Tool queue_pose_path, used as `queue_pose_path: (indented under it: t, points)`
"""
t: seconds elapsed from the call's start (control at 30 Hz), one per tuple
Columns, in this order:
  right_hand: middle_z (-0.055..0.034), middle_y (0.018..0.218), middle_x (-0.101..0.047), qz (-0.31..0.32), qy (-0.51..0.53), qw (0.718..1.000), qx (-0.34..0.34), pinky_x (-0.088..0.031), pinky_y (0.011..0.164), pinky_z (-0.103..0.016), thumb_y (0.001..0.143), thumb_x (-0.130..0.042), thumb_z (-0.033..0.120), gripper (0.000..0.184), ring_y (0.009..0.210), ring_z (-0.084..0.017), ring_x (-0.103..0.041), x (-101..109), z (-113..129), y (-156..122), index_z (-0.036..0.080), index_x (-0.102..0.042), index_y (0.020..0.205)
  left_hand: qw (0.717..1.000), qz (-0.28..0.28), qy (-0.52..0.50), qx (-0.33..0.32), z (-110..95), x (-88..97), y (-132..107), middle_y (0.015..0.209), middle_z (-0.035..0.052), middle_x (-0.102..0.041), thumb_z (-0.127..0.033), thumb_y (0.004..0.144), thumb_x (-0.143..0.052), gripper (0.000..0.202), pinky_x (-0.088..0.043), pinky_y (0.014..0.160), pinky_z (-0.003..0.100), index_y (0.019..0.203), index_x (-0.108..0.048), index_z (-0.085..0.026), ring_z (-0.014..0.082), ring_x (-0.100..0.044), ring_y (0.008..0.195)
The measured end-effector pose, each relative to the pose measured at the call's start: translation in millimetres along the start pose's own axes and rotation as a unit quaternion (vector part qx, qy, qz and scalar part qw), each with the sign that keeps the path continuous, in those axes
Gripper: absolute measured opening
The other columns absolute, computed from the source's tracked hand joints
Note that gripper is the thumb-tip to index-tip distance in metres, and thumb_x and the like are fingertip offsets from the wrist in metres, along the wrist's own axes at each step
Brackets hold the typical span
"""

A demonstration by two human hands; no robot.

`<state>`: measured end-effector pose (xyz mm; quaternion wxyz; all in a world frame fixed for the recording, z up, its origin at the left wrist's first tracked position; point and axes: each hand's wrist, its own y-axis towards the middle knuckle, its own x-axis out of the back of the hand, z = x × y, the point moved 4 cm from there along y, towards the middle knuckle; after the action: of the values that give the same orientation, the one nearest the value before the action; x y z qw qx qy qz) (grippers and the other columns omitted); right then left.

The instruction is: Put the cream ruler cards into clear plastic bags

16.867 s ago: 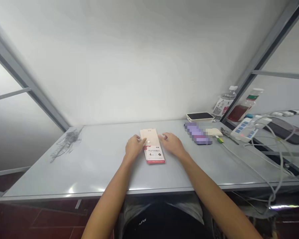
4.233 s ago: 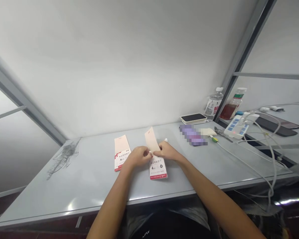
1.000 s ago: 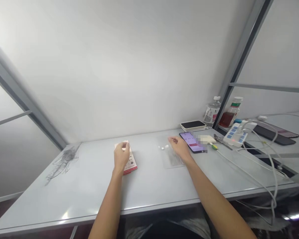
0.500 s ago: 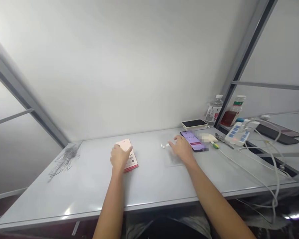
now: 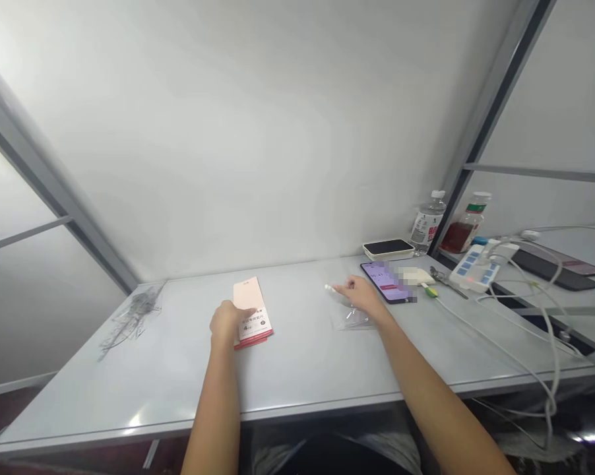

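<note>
My left hand (image 5: 225, 324) rests with curled fingers on the near left edge of a stack of pink and red paper cards (image 5: 251, 315) lying on the grey table (image 5: 297, 369). My right hand (image 5: 361, 296) lies further right on a clear plastic sleeve (image 5: 351, 319), its fingers stretched toward a few small white bits (image 5: 328, 287) on the table top. Just right of that hand a phone (image 5: 384, 282) with a lit purple screen lies flat.
At the back right stand a cream box with a dark top (image 5: 389, 249), two bottles (image 5: 427, 223) and a white power strip (image 5: 470, 269) with cables (image 5: 535, 330) trailing off the edge. A scribbled mark (image 5: 132, 311) is at the table's far left.
My left hand slid back to the near left edge of the card stack. My right hand stayed on the plastic sleeve by the phone, shifting slightly. The camera tilted a little.
</note>
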<state>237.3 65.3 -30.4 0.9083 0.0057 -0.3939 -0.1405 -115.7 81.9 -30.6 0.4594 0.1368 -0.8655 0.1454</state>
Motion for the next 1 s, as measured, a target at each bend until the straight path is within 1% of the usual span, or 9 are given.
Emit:
queue_pose_path:
  t: [0.2, 0.3, 0.43, 0.47, 0.53, 0.6, 0.7, 0.87, 1.0]
  points:
    - [-0.0001, 0.058, -0.056, -0.023, 0.167, 0.985, 0.039, -0.038, 0.052, -0.025, 0.074, -0.051, 0.052, 0.034, 0.053, -0.014, -0.050, -0.5, 17.7, -6.7, 0.020, -0.049, 0.062, 0.999, 0.013, -0.003, 0.035, -0.5, 6.8, -4.2, 0.073, 0.0100, -0.064, -0.046, 0.049, -0.072, 0.042, -0.042, 0.057, 0.037, 0.065, -0.045, -0.020, 0.0301, -0.061, 0.073]
    - [-0.0013, 0.063, -0.060, -0.015, 0.212, 0.976, 0.043, -0.040, 0.050, -0.026, 0.075, -0.051, 0.049, 0.031, 0.049, -0.013, -0.051, -3.6, 25.3, -10.8, 0.018, -0.056, 0.073, 0.994, -0.001, -0.109, -0.023, -12.3, 9.9, -8.2, 0.080, 0.0111, -0.065, -0.043, 0.060, -0.065, 0.032, -0.043, 0.058, 0.035, 0.074, -0.049, -0.018, 0.0273, -0.061, 0.074]
    - [-0.0038, 0.083, -0.066, 0.013, 0.259, 0.965, 0.047, -0.046, 0.057, -0.027, 0.081, -0.045, 0.043, 0.041, 0.051, -0.011, -0.056, -9.8, 31.6, -15.6, 0.018, -0.055, 0.112, 0.968, 0.023, -0.219, -0.117, -39.8, 6.5, -24.6, 0.092, 0.0085, -0.066, -0.047, 0.077, -0.049, 0.037, -0.047, 0.060, 0.028, 0.100, -0.053, -0.019, 0.0190, -0.063, 0.076]
    - [-0.0040, 0.088, -0.066, 0.016, 0.263, 0.963, 0.050, -0.046, 0.059, -0.027, 0.082, -0.044, 0.042, 0.044, 0.051, -0.011, -0.056, -11.2, 32.8, -16.8, 0.019, -0.051, 0.119, 0.956, 0.038, -0.249, -0.148, -48.2, 3.8, -31.4, 0.095, 0.0073, -0.066, -0.049, 0.079, -0.046, 0.040, -0.048, 0.061, 0.027, 0.105, -0.052, -0.019, 0.0175, -0.063, 0.076]
    - [-0.0036, 0.098, -0.065, 0.020, 0.266, 0.962, 0.060, -0.047, 0.060, -0.027, 0.084, -0.042, 0.041, 0.049, 0.053, -0.010, -0.057, -13.5, 35.1, -19.2, 0.023, -0.042, 0.130, 0.900, 0.120, -0.355, -0.224, -67.0, -6.1, -48.6, 0.092, 0.0088, -0.067, -0.051, 0.077, -0.050, 0.045, -0.049, 0.064, 0.029, 0.106, -0.053, -0.017, 0.0191, -0.064, 0.076]
    - [-0.0028, 0.105, -0.063, 0.027, 0.272, 0.959, 0.072, -0.047, 0.060, -0.026, 0.086, -0.039, 0.042, 0.053, 0.057, -0.010, -0.058, -16.0, 37.8, -21.3, 0.028, -0.033, 0.136, 0.864, 0.206, -0.378, -0.261, -81.3, -21.5, -67.0, 0.086, 0.0085, -0.068, -0.050, 0.075, -0.053, 0.045, -0.050, 0.063, 0.031, 0.102, -0.056, -0.015, 0.0199, -0.064, 0.072]
    - [-0.0018, 0.109, -0.062, 0.053, 0.284, 0.954, 0.083, -0.047, 0.062, -0.026, 0.088, -0.036, 0.044, 0.053, 0.065, -0.012, -0.060, -21.2, 41.5, -23.8, 0.032, -0.027, 0.139, 0.857, 0.252, -0.337, -0.298, -94.7, -44.8, -87.2, 0.085, 0.0078, -0.067, -0.047, 0.076, -0.054, 0.040, -0.049, 0.060, 0.029, 0.100, -0.057, -0.015, 0.0190, -0.063, 0.071]
    - [-0.0037, 0.118, -0.059, 0.072, 0.324, 0.937, 0.106, -0.047, 0.071, -0.029, 0.089, -0.034, 0.047, 0.052, 0.080, -0.015, -0.060, -26.4, 45.3, -25.4, 0.033, -0.028, 0.139, 0.911, 0.079, -0.303, -0.270, -91.9, -53.1, -81.4, 0.089, 0.0071, -0.065, -0.040, 0.080, -0.050, 0.031, -0.047, 0.062, 0.028, 0.100, -0.053, -0.017, 0.0177, -0.062, 0.073]
    - [-0.0071, 0.126, -0.053, 0.095, 0.416, 0.898, 0.106, -0.046, 0.078, -0.032, 0.089, -0.035, 0.048, 0.051, 0.097, -0.018, -0.058, -25.2, 48.0, -25.7, 0.030, -0.034, 0.137, 0.914, 0.033, -0.319, -0.248, -82.3, -46.8, -68.8, 0.090, 0.0073, -0.065, -0.042, 0.079, -0.051, 0.033, -0.046, 0.063, 0.028, 0.101, -0.051, -0.017, 0.0178, -0.061, 0.073]
